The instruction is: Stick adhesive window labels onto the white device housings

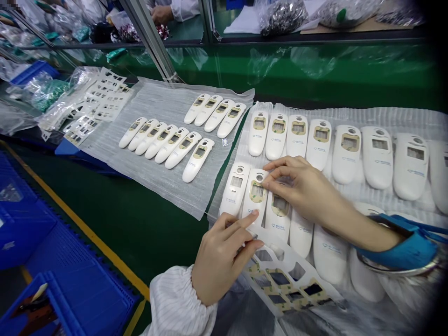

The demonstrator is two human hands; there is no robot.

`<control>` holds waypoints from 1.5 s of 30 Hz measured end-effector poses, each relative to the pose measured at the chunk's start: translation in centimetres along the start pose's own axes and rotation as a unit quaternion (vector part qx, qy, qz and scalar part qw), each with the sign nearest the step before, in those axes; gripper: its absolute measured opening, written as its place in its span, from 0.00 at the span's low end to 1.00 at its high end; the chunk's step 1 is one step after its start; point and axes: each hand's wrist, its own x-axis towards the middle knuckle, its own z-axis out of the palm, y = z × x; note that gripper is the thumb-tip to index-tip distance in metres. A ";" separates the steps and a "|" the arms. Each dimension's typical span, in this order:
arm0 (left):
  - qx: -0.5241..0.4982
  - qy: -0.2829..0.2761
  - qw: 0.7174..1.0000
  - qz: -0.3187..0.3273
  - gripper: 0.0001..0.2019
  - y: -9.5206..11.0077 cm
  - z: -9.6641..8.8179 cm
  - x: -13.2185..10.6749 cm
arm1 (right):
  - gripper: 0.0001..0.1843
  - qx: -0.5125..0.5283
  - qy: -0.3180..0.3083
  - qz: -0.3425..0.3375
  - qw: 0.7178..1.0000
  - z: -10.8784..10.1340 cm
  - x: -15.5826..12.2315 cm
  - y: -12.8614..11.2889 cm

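Observation:
My right hand (301, 186) reaches in from the right, its fingertips pinched together and pressing on the window area of a white device shell (255, 198) in the near row on the foam sheet (350, 116). My left hand (220, 254) is closed on the upper end of a white sticker backing sheet (287, 275) that carries several dark window labels, just below that shell. More white shells lie in two rows around it, some with tan-framed labels fitted. A blue strap (402, 247) circles my right wrist.
A second foam sheet (157, 154) to the left bears two rows of slimmer white shells (168, 144). Used backing sheets (101, 100) pile at far left. Blue trays (52, 280) stand at lower left. Another person's hand (161, 14) works beyond the metal frame post (150, 42).

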 end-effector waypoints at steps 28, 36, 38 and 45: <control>0.014 -0.004 1.000 -0.003 0.06 0.2 0.0 0.0 | 0.17 -0.302 0.014 -0.264 0.916 -0.2 -2.6 -0.8; 0.014 -0.001 1.000 -0.003 0.07 0.1 -0.1 -0.1 | 0.15 -0.273 0.033 -0.240 0.931 0.1 -2.8 -0.4; 0.013 -0.002 1.000 -0.002 0.07 0.1 -0.1 -0.1 | 0.15 -0.277 0.041 -0.233 0.931 -0.1 -3.0 -0.3; 0.012 -0.006 1.000 -0.005 0.07 0.2 -0.1 0.0 | 0.14 -0.149 0.020 -0.180 0.972 -0.3 -2.5 -0.3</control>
